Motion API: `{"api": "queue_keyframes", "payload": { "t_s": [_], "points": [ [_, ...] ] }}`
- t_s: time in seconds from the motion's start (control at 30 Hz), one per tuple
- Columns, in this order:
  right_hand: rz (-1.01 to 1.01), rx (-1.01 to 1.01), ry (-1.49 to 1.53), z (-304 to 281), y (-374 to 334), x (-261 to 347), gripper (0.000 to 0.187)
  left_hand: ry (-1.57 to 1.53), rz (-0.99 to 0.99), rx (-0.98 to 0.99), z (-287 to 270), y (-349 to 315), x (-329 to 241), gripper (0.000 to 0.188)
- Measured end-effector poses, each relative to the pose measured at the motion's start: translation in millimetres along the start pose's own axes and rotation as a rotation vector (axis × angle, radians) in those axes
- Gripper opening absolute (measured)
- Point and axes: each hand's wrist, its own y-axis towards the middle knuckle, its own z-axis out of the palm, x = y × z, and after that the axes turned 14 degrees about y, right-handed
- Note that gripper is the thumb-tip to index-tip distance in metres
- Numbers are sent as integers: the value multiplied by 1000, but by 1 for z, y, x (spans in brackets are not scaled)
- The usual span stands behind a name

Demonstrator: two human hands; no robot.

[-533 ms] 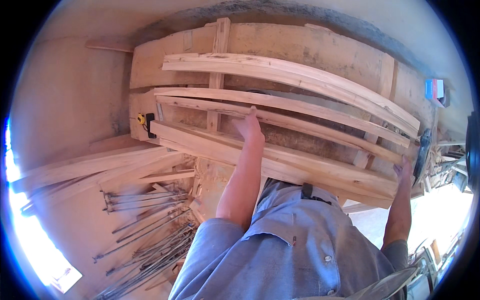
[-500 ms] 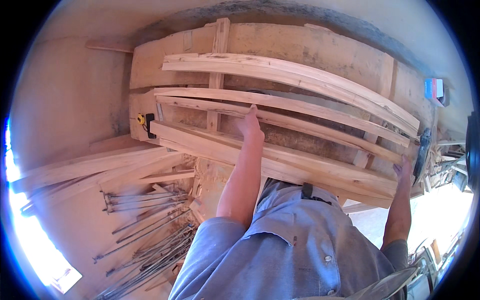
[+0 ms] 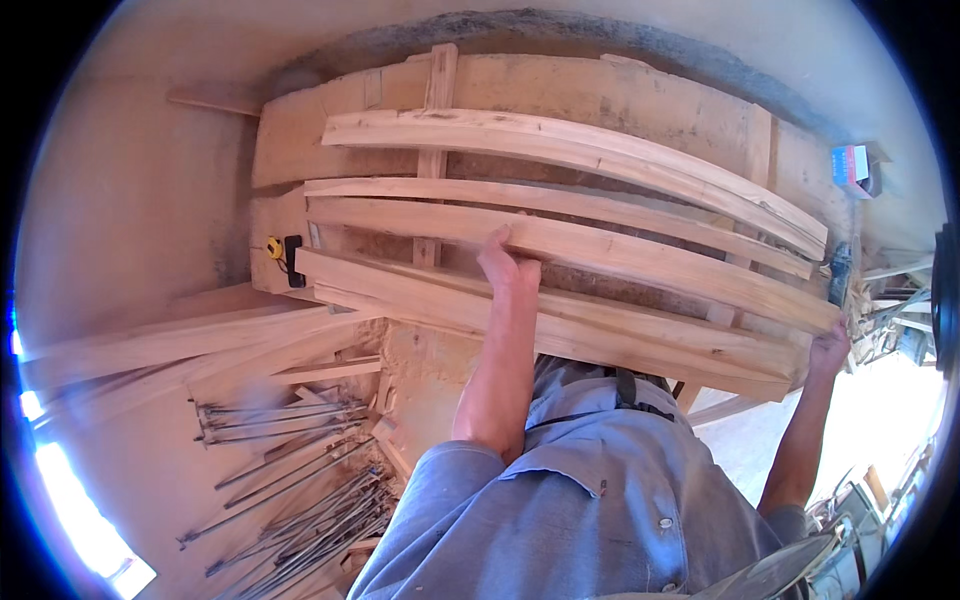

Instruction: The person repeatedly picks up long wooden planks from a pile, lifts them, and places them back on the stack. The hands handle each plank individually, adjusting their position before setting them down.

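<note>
A long wooden board (image 3: 640,255) spans the bench in front of me, its broad pale face turned up toward me. My left hand (image 3: 508,258) grips it left of its middle, the thumb on the near face and the other fingers mostly hidden. At its right end my right hand (image 3: 829,348) is closed around the tip. Just beyond lies a narrower wooden strip (image 3: 560,198), and farther back a pair of boards (image 3: 600,160) lie side by side. Thick planks (image 3: 560,320) lie on the near side, between the held board and my body.
Crosswise battens (image 3: 431,165) lie under the boards on the workbench (image 3: 300,140). A yellow tape measure (image 3: 274,247) and a black phone-like object (image 3: 293,262) lie at the left. A small blue-and-white box (image 3: 851,168) stands far right. Several bar clamps (image 3: 300,530) lie on the floor, lower left.
The held board has turned so its broad face shows instead of a narrow edge. My right hand has moved slightly right and down with its end, and the view has shifted a little.
</note>
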Motion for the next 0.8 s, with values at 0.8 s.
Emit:
{"api": "queue_keyframes", "payload": {
  "t_s": [0.8],
  "points": [
    [-181, 159, 227, 55, -139, 24, 42, 28, 108, 271, -21, -110, -64, 34]
  ]
}}
